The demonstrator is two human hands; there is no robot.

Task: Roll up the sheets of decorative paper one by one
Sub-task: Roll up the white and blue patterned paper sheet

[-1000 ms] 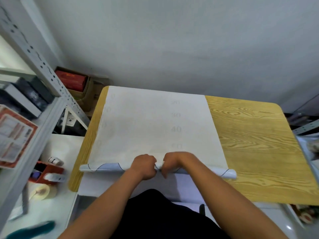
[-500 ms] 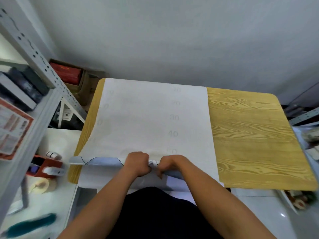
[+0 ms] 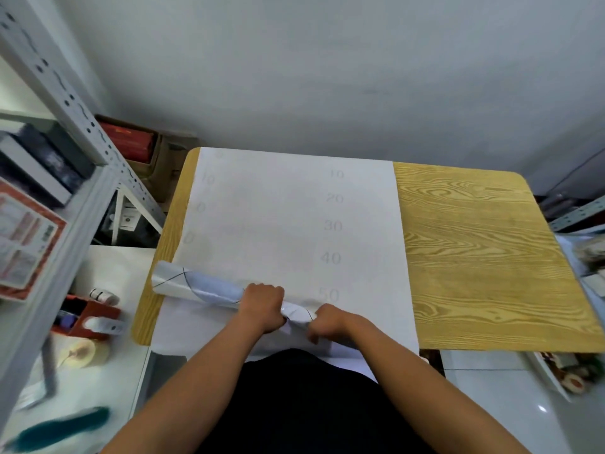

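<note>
A large sheet of decorative paper point(image 3: 278, 217) lies white-back-up on the left half of the wooden table point(image 3: 474, 257), with faint numbers printed on it. Its near end is curled into a loose roll point(image 3: 199, 285) showing a pale marbled face with dark lines; the roll slants from the table's left edge toward me. My left hand point(image 3: 263, 306) is closed on the roll near its middle. My right hand point(image 3: 329, 322) pinches the rolled edge just to the right. The roll's right part is hidden under my hands.
A grey metal shelf point(image 3: 65, 103) with boxes stands at the left. Below it, a white surface holds a red tape dispenser point(image 3: 88, 319), a tape roll point(image 3: 82, 353) and a teal tool point(image 3: 62, 427). A tray of small items point(image 3: 563, 371) sits at the lower right. A grey wall is behind the table.
The roll has grown thicker and its left end has swung farther up the sheet, so it now slants. Both hands stayed together on the roll's middle.
</note>
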